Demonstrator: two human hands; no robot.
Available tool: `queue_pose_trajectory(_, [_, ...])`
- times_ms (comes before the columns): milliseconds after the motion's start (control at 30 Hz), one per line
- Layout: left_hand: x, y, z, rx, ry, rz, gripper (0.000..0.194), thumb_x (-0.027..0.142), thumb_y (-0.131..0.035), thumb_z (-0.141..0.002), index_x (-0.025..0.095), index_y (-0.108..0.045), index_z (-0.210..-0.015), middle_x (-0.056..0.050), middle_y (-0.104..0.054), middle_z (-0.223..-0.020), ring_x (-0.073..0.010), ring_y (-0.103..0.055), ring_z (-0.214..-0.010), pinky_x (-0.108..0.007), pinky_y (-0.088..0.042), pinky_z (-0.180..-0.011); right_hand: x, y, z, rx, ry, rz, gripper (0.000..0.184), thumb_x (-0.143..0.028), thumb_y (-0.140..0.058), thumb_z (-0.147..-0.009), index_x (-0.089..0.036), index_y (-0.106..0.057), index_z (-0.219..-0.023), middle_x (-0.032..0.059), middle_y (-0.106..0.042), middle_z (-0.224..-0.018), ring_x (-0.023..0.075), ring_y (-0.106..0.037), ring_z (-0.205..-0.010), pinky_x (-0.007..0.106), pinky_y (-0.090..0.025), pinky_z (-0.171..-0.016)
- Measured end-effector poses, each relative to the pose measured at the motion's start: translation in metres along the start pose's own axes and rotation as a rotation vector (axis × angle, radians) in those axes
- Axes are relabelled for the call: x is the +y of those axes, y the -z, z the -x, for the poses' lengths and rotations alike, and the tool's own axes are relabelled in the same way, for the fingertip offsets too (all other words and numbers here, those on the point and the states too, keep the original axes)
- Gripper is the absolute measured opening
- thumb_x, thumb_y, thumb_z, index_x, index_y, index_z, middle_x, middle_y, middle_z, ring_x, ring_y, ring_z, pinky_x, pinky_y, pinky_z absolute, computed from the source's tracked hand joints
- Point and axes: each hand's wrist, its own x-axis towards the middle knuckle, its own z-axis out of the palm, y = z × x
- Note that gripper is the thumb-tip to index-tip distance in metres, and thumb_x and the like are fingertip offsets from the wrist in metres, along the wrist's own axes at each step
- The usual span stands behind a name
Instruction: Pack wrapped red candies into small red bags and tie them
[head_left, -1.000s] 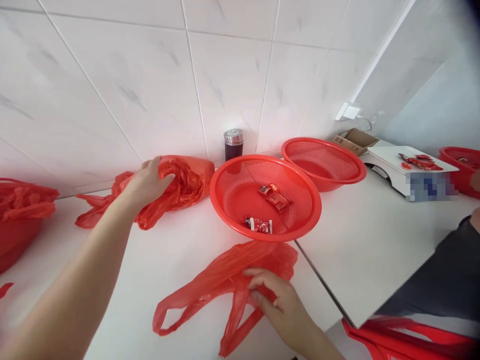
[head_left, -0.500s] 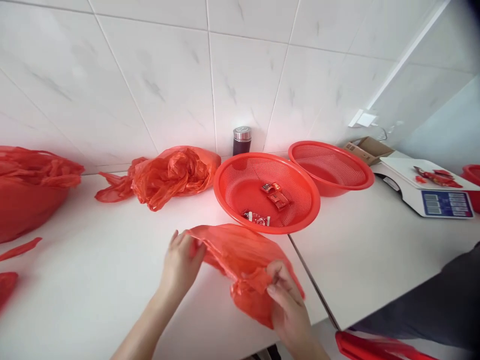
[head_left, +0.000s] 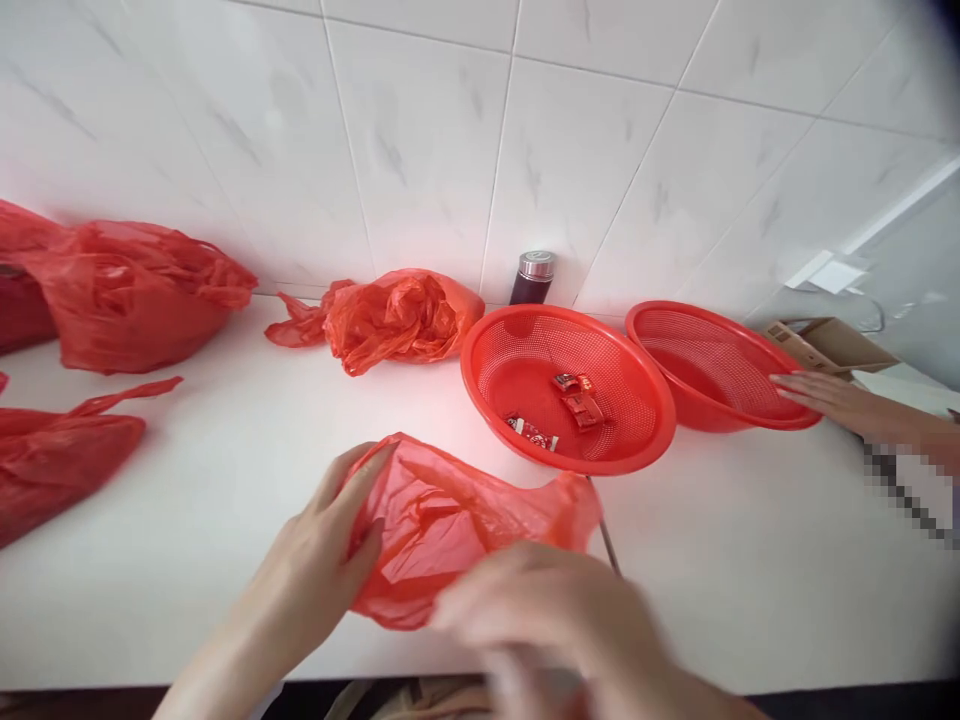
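A red plastic bag lies on the white table in front of me, its mouth spread wide toward me. My left hand grips the bag's left edge, with fingers on the outside and thumb at the rim. My right hand is at the bag's near right side, smeared by motion, and its fingertips cannot be made out. Just beyond the bag stands a red perforated basket with several small wrapped packets in it.
Another person's hand touches a second red basket at the right. A dark flask stands by the tiled wall. Crumpled red bags and filled red bags lie to the left. A cardboard box sits at the back right.
The bag has been pulled open, and its mouth now faces me. My right hand has moved down and nearer. My view has shifted right-to-left, and another person's hand has reached the right basket.
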Motion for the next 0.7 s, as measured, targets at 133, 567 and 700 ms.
queue_pose_trajectory(133, [-0.004,0.014,0.010,-0.024,-0.015,0.119,0.073,0.022,-0.048,-0.083,0.037,-0.021,-0.150,0.001,-0.033,-0.154,-0.0260,-0.036,-0.138,-0.038,-0.035,-0.110,0.019,-0.017,-0.027,-0.434,0.069,0.661,0.037,-0.006,-0.060,-0.067,-0.024,-0.067,-0.099,0.0085,-0.067,-0.103,0.0298,-0.061,-0.096,0.048,-0.046,-0.086])
queue_pose_trajectory(567, [-0.063,0.037,0.004,-0.398,-0.012,0.397,0.057,0.036,-0.053,-0.087,0.037,-0.040,-0.143,0.003,-0.036,-0.153,-0.0260,-0.030,-0.141,-0.045,-0.020,-0.115,-0.011,0.030,-0.021,-0.422,0.072,0.102,0.029,-0.036,-0.059,-0.088,-0.020,-0.062,-0.113,0.0077,-0.069,-0.110,0.0187,-0.066,-0.098,0.031,-0.052,-0.083])
queue_pose_trajectory(700, [-0.064,0.043,-0.002,-0.583,-0.088,0.490,0.049,0.040,-0.051,-0.089,0.039,-0.047,-0.138,0.005,-0.037,-0.152,-0.0261,-0.029,-0.141,-0.045,-0.017,-0.116,-0.011,0.062,-0.085,-0.097,0.041,0.584,0.035,-0.038,-0.055,-0.089,-0.025,-0.054,-0.122,0.0077,-0.062,-0.119,0.0194,-0.060,-0.107,0.032,-0.049,-0.086])
